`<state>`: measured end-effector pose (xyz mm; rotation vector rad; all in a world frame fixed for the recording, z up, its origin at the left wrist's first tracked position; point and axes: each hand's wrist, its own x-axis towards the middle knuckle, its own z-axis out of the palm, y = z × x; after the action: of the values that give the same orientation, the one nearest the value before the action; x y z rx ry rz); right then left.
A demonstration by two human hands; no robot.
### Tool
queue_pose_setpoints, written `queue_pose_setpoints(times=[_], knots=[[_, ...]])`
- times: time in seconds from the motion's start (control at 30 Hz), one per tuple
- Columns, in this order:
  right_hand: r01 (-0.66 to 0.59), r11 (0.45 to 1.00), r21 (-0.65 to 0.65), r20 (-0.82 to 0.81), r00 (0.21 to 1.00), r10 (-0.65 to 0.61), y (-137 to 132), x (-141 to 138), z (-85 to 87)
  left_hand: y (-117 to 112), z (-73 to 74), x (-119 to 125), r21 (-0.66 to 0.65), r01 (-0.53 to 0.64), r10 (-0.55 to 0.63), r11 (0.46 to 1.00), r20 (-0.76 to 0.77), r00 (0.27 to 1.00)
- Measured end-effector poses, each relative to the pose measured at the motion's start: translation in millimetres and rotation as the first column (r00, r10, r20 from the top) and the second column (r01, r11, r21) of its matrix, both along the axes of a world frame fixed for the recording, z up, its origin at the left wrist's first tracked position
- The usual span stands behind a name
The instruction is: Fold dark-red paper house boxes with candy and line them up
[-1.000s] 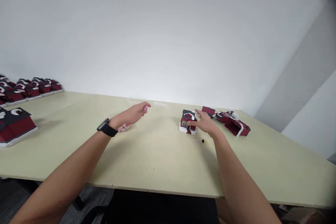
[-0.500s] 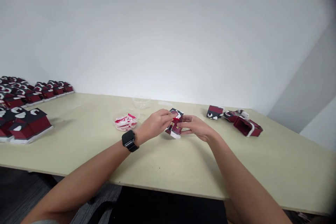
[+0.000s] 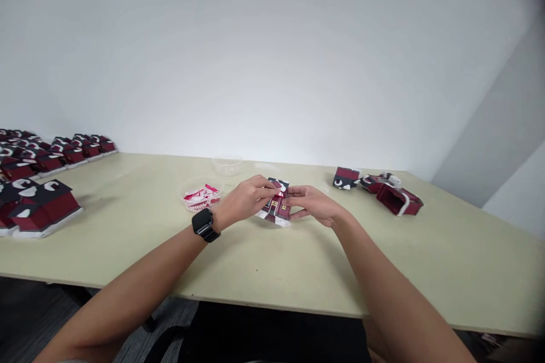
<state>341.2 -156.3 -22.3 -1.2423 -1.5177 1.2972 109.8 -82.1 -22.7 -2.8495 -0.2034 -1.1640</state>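
A small dark-red paper house box (image 3: 276,206) with a black-and-white roof is tilted just above the table's middle, held between both hands. My left hand (image 3: 246,199), with a black watch on its wrist, pinches the box at its roof from the left. My right hand (image 3: 313,205) grips its right side with curled fingers. A clear plastic tub (image 3: 201,196) of red-and-white wrapped pieces stands just left of my left hand.
The pale green table (image 3: 383,261) carries an empty clear cup (image 3: 227,164) at the back, several unfinished red boxes (image 3: 385,191) at the right rear, and rows of finished house boxes (image 3: 40,204) along the left. A white wall rises behind.
My right hand dragged the house box from the right toward the middle. My left hand left the tub and joined it; both now hold the box, tilted further toward me.
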Motion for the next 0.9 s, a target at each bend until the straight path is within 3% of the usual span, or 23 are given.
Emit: queue_pose_setpoints(times=[0.5, 0.57, 0.67, 0.73, 0.83, 0.87, 0.9], knots=[[0.006, 0.999, 0.043, 0.008, 1.000, -0.006, -7, -2, 6.9, 7, -6.5, -2, 0.015, 0.008, -0.008, 1.000, -0.005, 1.000], [-0.010, 0.999, 0.044, 0.013, 1.000, 0.009, -8, -4, 8.0, 8, -6.5, -1, -0.029, -0.004, 0.005, 1.000, 0.044, 0.999], [-0.016, 0.998, 0.061, -0.006, 1.000, 0.016, -8, -6, 9.3, 5, -2.0, 1, -0.254, -0.029, 0.071, 0.967, 0.156, 0.985], [-0.024, 0.997, 0.075, -0.027, 0.999, 0.026, -9, -7, 10.2, 4, 2.3, 1, -0.507, 0.017, 0.105, 0.861, 0.211, 0.972], [-0.067, 0.993, 0.093, -0.061, 0.995, 0.073, -11, -9, 11.5, 5, 5.0, 1, -0.849, 0.089, 0.000, 0.521, 0.105, 0.995], [-0.084, 0.991, 0.102, -0.069, 0.993, 0.091, -12, -10, 11.7, 6, 4.3, 1, -0.898, 0.070, -0.058, 0.434, 0.049, 0.997], [-0.094, 0.989, 0.111, -0.068, 0.992, 0.102, -13, -11, 11.8, 8, 2.7, 0, -0.917, 0.044, -0.099, 0.396, 0.005, 0.995]])
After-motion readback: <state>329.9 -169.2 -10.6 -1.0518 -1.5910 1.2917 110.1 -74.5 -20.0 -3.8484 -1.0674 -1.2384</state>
